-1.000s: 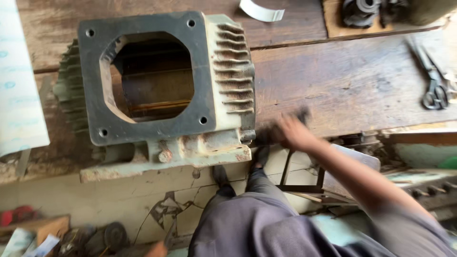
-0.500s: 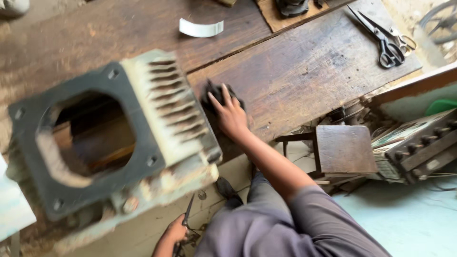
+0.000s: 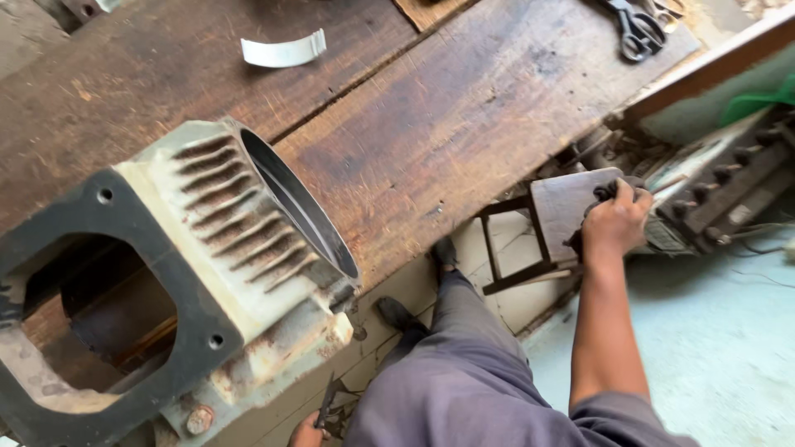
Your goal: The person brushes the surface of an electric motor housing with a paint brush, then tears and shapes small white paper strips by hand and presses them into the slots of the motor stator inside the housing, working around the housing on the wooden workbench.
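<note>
Right hand: rests on the seat of the small wooden stool with a dark metal frame, fingers curled over the seat's far right edge. Left of the fingers, well apart: the worn wooden plank workbench. On the bench, far left of the fingers: the pale finned cast-metal motor housing. Behind the housing: a curved white strip. Beyond the fingers, at the bench's far end: dark metal scissors. Left hand: low at the bench front, under the housing, fingers on a thin dark tool.

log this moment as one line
right hand: gripping dark rag on small stool | left hand: low, holds thin tool | motor housing: on bench
</note>
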A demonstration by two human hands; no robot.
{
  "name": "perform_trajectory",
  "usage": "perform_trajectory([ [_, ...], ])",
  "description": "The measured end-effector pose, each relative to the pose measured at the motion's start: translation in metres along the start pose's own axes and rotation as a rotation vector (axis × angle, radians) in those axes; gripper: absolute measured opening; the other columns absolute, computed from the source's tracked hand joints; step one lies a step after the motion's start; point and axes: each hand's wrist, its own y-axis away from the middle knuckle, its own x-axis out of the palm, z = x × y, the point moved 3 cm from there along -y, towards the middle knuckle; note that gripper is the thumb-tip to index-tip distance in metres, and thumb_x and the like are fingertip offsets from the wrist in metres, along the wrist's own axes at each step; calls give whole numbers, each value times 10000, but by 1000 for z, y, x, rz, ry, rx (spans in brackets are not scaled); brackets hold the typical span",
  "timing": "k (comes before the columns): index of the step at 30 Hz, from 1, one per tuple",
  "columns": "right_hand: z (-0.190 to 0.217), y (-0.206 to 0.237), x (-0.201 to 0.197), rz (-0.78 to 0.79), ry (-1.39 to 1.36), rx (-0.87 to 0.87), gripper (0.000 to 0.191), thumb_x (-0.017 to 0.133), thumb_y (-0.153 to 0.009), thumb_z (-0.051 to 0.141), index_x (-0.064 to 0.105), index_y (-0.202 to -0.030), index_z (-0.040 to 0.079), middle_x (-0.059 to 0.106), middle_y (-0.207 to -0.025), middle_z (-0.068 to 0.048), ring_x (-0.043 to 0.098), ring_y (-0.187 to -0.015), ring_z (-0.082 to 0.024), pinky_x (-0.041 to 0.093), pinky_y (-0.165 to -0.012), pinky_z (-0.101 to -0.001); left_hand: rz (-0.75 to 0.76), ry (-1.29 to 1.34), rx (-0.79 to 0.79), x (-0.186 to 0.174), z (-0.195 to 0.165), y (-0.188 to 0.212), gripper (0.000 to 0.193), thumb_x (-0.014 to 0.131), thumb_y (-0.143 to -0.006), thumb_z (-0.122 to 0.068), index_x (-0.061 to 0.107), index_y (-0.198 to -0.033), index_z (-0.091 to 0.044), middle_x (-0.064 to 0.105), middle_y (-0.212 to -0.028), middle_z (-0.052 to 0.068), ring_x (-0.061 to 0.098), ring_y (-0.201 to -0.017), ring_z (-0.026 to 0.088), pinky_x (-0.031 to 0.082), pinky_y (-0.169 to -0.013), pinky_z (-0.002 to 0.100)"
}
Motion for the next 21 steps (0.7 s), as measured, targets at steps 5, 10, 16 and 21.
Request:
perform_trajectory([
  [5,137,68,109,687,106,-64,436,576,-1042,318,522,-1475,307,698,-1074,-131,673,-930,-318,541,-772,-462,14,-65,25,5,-10,-19,578,726,-797,-41,685,-1349,-204,804,-1000,81,747,-940,193,573,-862,357],
  [10,306,42,178,310,-286,-677,643,589,-869,123,549,-1499,246,465,-1553,-227,627,-1035,-361,596,-719,-429,7,-75,139,6,-47,-32,593,737,-778,-3,713,-1336,-204,823,-961,70,762,-909,168,580,-847,338],
  [16,202,-132,191,68,53,-311,417,580,-938,122,636,-1346,192,523,-1432,-238,635,-1062,-399,580,-702,-435,26,186,90,18,-61,-17,572,714,-794,-3,686,-1338,-178,750,-833,105,671,-665,186,528,-595,349],
  [21,-81,-129,77,-254,90,265,383,577,-970,51,662,-1338,112,536,-1363,-261,630,-1080,-414,559,-805,-473,53,195,194,29,-89,-11,576,742,-766,-8,703,-1327,-131,718,-798,126,660,-583,210,553,-547,340],
])
